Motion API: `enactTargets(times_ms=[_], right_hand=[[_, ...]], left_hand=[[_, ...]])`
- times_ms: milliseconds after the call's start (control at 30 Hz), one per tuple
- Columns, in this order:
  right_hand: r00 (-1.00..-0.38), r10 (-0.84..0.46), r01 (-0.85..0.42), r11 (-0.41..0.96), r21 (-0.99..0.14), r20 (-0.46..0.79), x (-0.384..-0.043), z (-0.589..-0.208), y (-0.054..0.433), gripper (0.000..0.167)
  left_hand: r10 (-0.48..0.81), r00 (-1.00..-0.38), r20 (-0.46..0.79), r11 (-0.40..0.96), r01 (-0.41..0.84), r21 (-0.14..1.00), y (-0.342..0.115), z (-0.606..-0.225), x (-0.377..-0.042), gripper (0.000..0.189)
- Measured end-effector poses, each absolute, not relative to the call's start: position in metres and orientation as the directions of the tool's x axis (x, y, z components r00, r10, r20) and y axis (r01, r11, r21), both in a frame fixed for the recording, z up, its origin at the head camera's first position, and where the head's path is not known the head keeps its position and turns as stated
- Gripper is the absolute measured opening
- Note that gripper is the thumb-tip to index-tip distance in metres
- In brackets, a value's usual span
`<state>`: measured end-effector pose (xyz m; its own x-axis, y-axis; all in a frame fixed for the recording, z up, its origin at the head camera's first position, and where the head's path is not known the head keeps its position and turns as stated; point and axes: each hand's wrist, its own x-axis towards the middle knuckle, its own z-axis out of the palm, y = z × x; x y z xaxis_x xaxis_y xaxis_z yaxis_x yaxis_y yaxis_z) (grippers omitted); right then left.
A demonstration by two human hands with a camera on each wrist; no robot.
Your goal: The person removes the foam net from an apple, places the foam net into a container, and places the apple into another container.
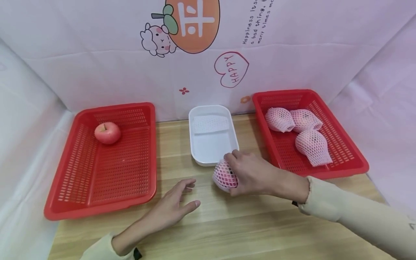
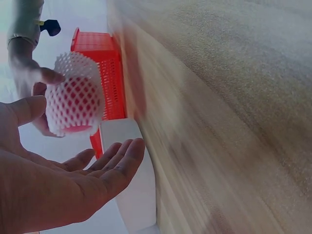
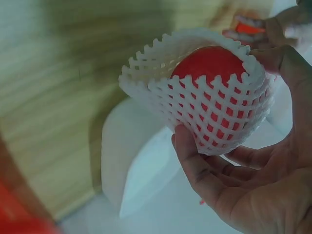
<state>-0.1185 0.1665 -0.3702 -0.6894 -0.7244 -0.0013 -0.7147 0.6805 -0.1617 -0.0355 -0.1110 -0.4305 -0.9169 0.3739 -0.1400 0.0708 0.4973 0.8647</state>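
My right hand [image 1: 251,173] grips an apple in a white foam net [image 1: 224,177], held above the table just in front of the white tray [image 1: 212,146]. In the right wrist view the net [image 3: 219,107] wraps the red apple [image 3: 209,63], its toothed open end reaching past the fruit. My left hand [image 1: 170,206] is to the left of the netted apple, apart from it and holding nothing. The left wrist view shows that hand [image 2: 73,180] with fingers extended and thumb raised, below the netted apple [image 2: 75,100].
A bare apple [image 1: 108,133] sits in the left red basket [image 1: 151,151]. The right red basket [image 1: 276,148] contains several netted apples, one netted apple [image 1: 312,147] nearest its front. A flat foam net [image 1: 211,124] lies in the white tray. A printed cloth [image 1: 113,72] hangs behind.
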Motion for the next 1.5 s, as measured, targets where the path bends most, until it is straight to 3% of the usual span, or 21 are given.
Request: enactTargets(times_ms=[200,600,767,1100,1500], right_hand=[[-0.654,-0.754,-0.74,0.654,-0.16,-0.057,-0.112,-0.389,0.156,0.073],[-0.524,-0.843,-0.832,0.537,-0.139,-0.122,-0.105,-0.411,0.141,0.086],[-0.515,-0.837,-0.826,0.542,-0.155,-0.185,-0.104,-0.413,0.139,0.088],[-0.486,-0.854,-0.837,0.516,-0.183,-0.185,-0.106,-0.416,0.144,0.093],[-0.51,-0.845,-0.798,0.535,-0.277,-0.161,-0.103,-0.417,0.156,0.099]], left_hand=[[0.386,-0.91,-0.147,0.485,0.065,0.872,-0.11,-0.431,-0.037,0.067],[0.397,-0.904,-0.156,0.446,0.042,0.894,-0.109,-0.434,-0.038,0.063],[0.401,-0.901,-0.163,0.447,0.037,0.894,-0.107,-0.438,-0.036,0.063],[0.396,-0.901,-0.175,0.462,0.031,0.886,-0.105,-0.44,-0.035,0.063],[0.417,-0.893,-0.169,0.428,0.029,0.903,-0.104,-0.447,-0.037,0.049]])
